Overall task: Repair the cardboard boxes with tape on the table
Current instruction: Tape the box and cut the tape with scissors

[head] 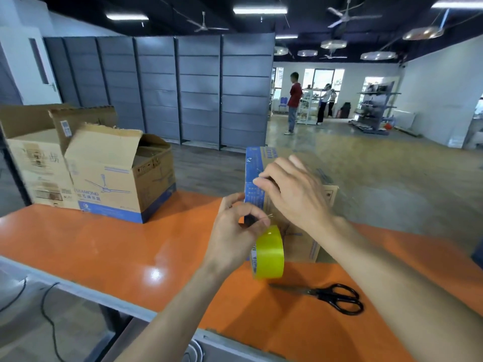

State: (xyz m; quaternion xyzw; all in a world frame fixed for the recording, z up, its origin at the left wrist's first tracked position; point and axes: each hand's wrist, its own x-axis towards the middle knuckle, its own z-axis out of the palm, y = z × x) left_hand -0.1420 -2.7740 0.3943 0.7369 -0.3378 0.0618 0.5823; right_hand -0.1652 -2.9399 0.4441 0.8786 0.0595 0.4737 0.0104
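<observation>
Your left hand (232, 231) pinches the yellow tape roll (269, 254); your right hand (292, 189), fingers loosely spread, presses the blue-striped cardboard box (254, 163) on the orange counter (130, 246).

Glossy orange table (117, 246); matt cardboard box (115, 176); shiny tape roll (270, 253).

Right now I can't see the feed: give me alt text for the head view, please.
Two bare hands work at a cardboard box on an orange table: the left hand holds a yellow tape roll, the right hand presses on the box's blue edge. Black scissors lie closed nearby; two open boxes stand far left.
</observation>
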